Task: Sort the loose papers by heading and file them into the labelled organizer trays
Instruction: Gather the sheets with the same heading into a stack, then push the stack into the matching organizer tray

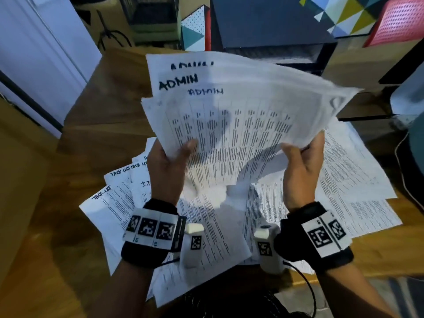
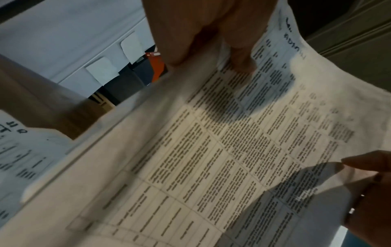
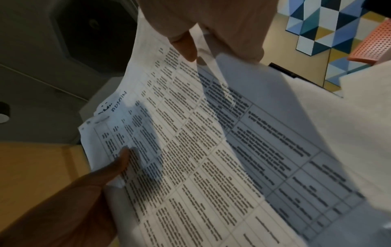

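Observation:
I hold a fanned sheaf of ADMIN papers (image 1: 231, 115) up over the desk, three handwritten "ADMIN" headings showing at the top. My left hand (image 1: 171, 161) pinches its lower left edge, thumb on the printed table. My right hand (image 1: 302, 161) pinches the lower right edge. The same ADMIN papers (image 2: 211, 150) fill the left wrist view and, as ADMIN papers (image 3: 190, 150), the right wrist view. Behind the sheaf stands the black organizer trays unit (image 1: 270, 26); its labels are hidden. Loose papers (image 1: 344, 180) cover the desk below, some headed "TASK LIST" (image 1: 119, 177).
The wooden desk (image 1: 105, 92) shows bare at the left. A patterned panel (image 1: 195, 31) and a red perforated panel (image 1: 399, 21) stand at the back. A cable (image 1: 401, 152) runs along the right edge. Black cords hang from my wrist bands.

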Action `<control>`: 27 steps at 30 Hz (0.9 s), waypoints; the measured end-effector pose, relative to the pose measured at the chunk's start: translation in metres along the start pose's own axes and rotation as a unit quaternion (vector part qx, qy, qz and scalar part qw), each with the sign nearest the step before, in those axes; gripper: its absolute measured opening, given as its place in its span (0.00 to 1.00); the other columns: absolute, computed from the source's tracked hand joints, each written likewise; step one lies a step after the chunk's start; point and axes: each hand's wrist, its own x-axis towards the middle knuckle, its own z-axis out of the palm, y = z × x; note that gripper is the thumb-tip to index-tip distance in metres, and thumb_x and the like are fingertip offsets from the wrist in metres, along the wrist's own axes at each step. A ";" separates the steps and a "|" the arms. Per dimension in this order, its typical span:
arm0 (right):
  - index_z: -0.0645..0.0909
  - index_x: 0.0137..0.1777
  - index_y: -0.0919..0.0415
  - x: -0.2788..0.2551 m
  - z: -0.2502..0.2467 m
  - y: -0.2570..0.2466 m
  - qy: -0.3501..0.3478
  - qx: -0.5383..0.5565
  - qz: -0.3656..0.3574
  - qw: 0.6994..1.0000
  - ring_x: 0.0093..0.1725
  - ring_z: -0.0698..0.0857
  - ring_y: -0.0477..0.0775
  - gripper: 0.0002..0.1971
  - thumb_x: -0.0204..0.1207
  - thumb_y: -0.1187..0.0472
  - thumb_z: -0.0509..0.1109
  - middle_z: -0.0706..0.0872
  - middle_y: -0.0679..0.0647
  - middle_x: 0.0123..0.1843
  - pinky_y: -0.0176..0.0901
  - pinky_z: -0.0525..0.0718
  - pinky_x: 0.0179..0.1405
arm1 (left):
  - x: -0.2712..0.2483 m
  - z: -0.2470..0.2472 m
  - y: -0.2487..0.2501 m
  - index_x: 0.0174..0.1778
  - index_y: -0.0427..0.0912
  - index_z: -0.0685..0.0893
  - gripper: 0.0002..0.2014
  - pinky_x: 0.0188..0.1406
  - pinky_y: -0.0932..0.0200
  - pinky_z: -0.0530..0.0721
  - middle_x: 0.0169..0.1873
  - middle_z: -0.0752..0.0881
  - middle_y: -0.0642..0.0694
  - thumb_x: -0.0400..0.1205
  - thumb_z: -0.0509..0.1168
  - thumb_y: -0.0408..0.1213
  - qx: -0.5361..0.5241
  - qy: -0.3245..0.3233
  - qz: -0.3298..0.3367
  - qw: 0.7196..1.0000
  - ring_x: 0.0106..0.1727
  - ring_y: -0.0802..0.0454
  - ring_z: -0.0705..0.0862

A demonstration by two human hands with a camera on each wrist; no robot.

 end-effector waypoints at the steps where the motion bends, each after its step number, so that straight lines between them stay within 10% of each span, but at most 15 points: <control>1: 0.67 0.58 0.49 0.003 -0.004 0.002 0.007 0.003 0.010 1.000 0.44 0.78 0.31 0.22 0.68 0.71 0.59 0.76 0.44 0.48 0.33 0.78 0.50 | 0.003 0.005 -0.001 0.48 0.52 0.80 0.15 0.44 0.64 0.86 0.42 0.88 0.59 0.67 0.70 0.48 0.001 -0.009 -0.002 1.000 0.47 0.64 0.86; 4: 0.61 0.73 0.60 0.001 -0.019 0.022 0.003 -0.044 0.073 0.996 0.44 0.81 0.28 0.27 0.74 0.76 0.59 0.77 0.42 0.47 0.33 0.81 0.52 | -0.004 0.020 -0.019 0.56 0.46 0.77 0.28 0.39 0.71 0.84 0.46 0.85 0.57 0.62 0.70 0.54 0.032 -0.059 -0.068 0.995 0.45 0.69 0.85; 10: 0.65 0.51 0.58 0.018 -0.044 0.043 -0.028 -0.155 0.117 0.981 0.32 0.72 0.37 0.10 0.80 0.74 0.57 0.68 0.54 0.34 0.31 0.74 0.37 | -0.016 0.051 -0.047 0.71 0.44 0.72 0.23 0.61 0.56 0.77 0.58 0.80 0.52 0.79 0.67 0.39 0.116 -0.055 -0.196 0.972 0.60 0.54 0.79; 14: 0.64 0.43 0.54 0.064 -0.061 0.050 -0.020 -0.229 0.086 0.969 0.27 0.67 0.37 0.12 0.81 0.72 0.57 0.63 0.47 0.32 0.25 0.67 0.26 | -0.001 0.079 -0.050 0.62 0.33 0.79 0.14 0.35 0.77 0.76 0.42 0.83 0.46 0.82 0.61 0.33 0.159 -0.026 -0.186 0.969 0.40 0.53 0.81; 19: 0.70 0.53 0.63 0.118 -0.080 0.076 -0.029 -0.313 0.136 0.939 0.38 0.70 0.50 0.05 0.81 0.71 0.56 0.68 0.45 0.34 0.27 0.68 0.27 | 0.012 0.116 -0.066 0.55 0.28 0.82 0.13 0.27 0.67 0.69 0.39 0.82 0.36 0.82 0.63 0.35 0.186 -0.013 -0.233 0.954 0.29 0.55 0.75; 24: 0.71 0.64 0.68 0.153 -0.094 0.083 -0.074 -0.278 0.218 0.933 0.55 0.79 0.59 0.14 0.80 0.71 0.57 0.82 0.61 0.54 0.43 0.75 0.54 | 0.045 0.143 -0.070 0.49 0.35 0.83 0.08 0.43 0.57 0.73 0.36 0.80 0.39 0.80 0.65 0.35 0.149 0.018 -0.258 0.954 0.37 0.46 0.77; 27: 0.72 0.61 0.63 0.148 -0.107 0.081 -0.098 -0.207 0.273 0.934 0.49 0.81 0.56 0.12 0.79 0.70 0.59 0.84 0.61 0.53 0.49 0.79 0.48 | 0.069 0.154 -0.071 0.59 0.33 0.83 0.14 0.54 0.53 0.81 0.50 0.86 0.37 0.80 0.67 0.36 0.111 0.044 -0.266 0.957 0.49 0.43 0.83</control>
